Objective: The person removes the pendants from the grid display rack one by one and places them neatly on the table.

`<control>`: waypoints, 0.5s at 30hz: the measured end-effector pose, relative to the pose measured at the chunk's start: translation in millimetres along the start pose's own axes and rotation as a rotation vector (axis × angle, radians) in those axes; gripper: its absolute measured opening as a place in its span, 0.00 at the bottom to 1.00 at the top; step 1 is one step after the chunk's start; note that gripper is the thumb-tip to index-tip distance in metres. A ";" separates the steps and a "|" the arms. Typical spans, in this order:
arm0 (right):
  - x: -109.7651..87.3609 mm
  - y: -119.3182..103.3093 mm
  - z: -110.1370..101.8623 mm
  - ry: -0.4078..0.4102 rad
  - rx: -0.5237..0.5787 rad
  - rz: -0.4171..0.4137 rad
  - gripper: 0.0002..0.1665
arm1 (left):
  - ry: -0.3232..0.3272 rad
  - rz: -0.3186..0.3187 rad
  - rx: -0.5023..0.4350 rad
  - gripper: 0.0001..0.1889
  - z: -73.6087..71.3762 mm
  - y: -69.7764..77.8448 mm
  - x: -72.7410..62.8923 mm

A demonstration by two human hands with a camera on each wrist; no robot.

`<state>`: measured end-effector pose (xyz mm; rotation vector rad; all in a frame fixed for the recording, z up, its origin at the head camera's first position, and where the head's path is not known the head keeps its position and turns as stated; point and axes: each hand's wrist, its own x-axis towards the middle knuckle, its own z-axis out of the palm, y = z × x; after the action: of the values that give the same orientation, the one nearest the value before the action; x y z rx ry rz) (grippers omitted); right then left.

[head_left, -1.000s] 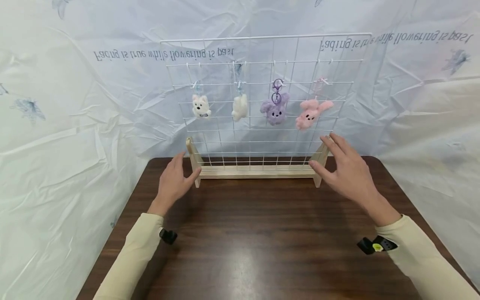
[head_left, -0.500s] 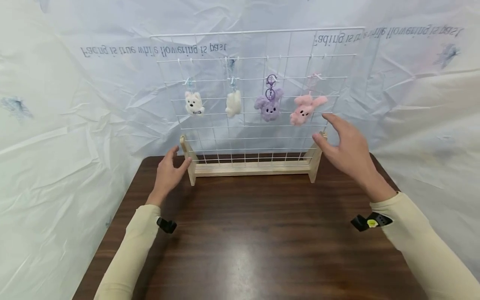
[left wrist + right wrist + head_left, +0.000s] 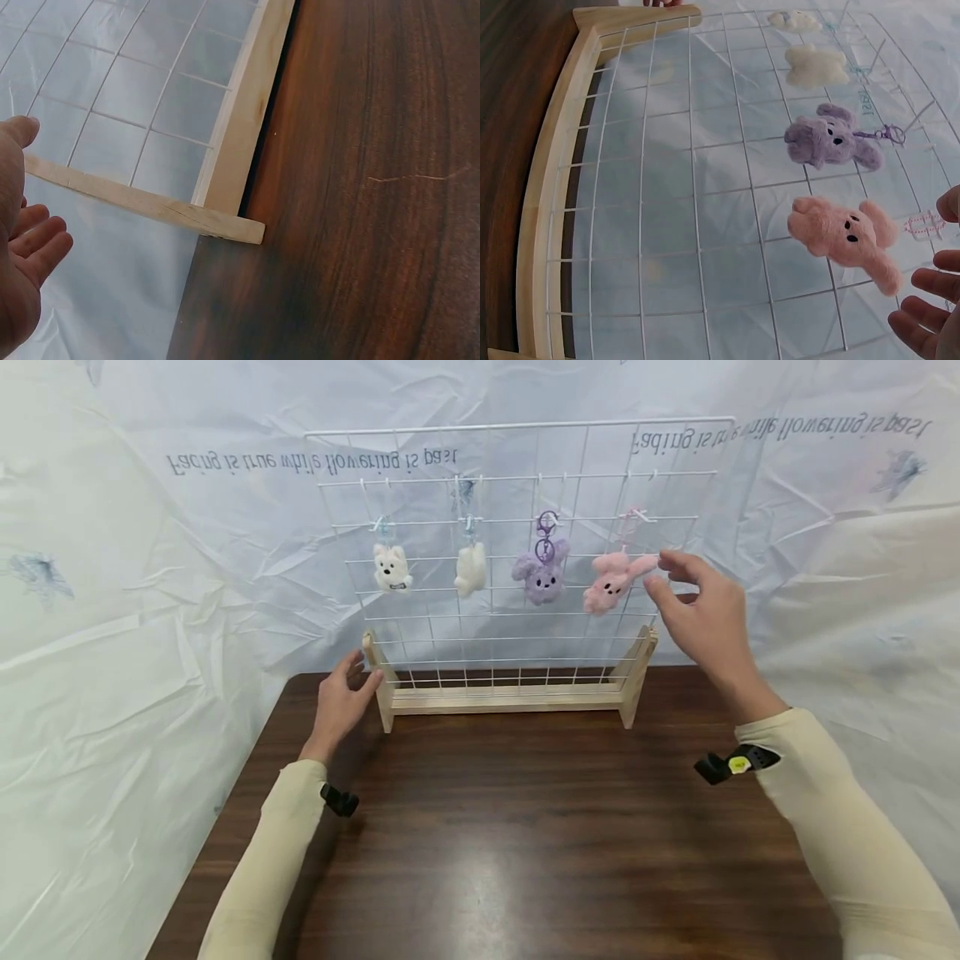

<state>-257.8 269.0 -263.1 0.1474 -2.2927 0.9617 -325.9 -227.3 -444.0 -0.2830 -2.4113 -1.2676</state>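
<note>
Head view: the cloth (image 3: 112,652) fills the back and sides, with the dark table (image 3: 480,827) below. Across the far end, the white grid (image 3: 517,426) rises from its wooden stand (image 3: 506,700), long axis running left to right; its thin wires are hard to make out against the cloth. The right hand (image 3: 708,618) is raised beside the grid, fingers bent, with a gap between thumb and forefinger, holding nothing; the right wrist view cuts it off at the edge. The left hand (image 3: 341,702) is at the stand's left end, thumb and fingers apart; whether it touches the wood I cannot tell.

The pink toy (image 3: 611,583) hangs at the right of the row, face toward the person, long axis slanting from feet at lower left to one ear at upper right. That ear points at the right hand, just beside its fingertips. The purple toy (image 3: 543,578) hangs upright, facing forward. The second white toy (image 3: 471,568) has its face hidden; the left white toy (image 3: 392,570) faces forward. The pink strap (image 3: 926,225) is faint.
</note>
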 end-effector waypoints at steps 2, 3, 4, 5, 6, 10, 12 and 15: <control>5.2 1.9 0.6 0.024 0.022 0.000 0.29 | 0.015 0.008 -0.018 0.35 1.9 1.2 3.3; 7.9 2.5 0.7 0.032 0.035 -0.002 0.29 | 0.022 0.015 -0.026 0.34 3.0 1.6 4.9; 10.6 2.8 0.9 0.044 0.040 -0.003 0.28 | 0.031 0.022 -0.028 0.32 4.3 1.8 6.7; 13.2 2.9 0.9 0.053 0.049 -0.005 0.27 | 0.040 0.030 -0.029 0.31 5.7 1.7 8.6; 15.8 3.0 1.0 0.063 0.055 -0.005 0.27 | 0.046 0.036 -0.029 0.30 6.9 1.9 10.0; 24.7 1.4 2.6 0.079 0.069 0.002 0.25 | 0.074 0.055 -0.021 0.27 10.1 2.4 13.3; 28.2 0.1 4.4 0.085 0.086 0.005 0.24 | 0.078 0.060 -0.027 0.27 10.6 3.1 13.4; 32.2 -1.9 7.4 0.100 0.108 0.000 0.23 | 0.084 0.061 -0.030 0.26 11.1 2.6 14.0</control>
<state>-286.4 267.0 -246.5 0.1410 -2.1504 1.0700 -340.4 -216.7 -441.6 -0.3032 -2.2978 -1.2647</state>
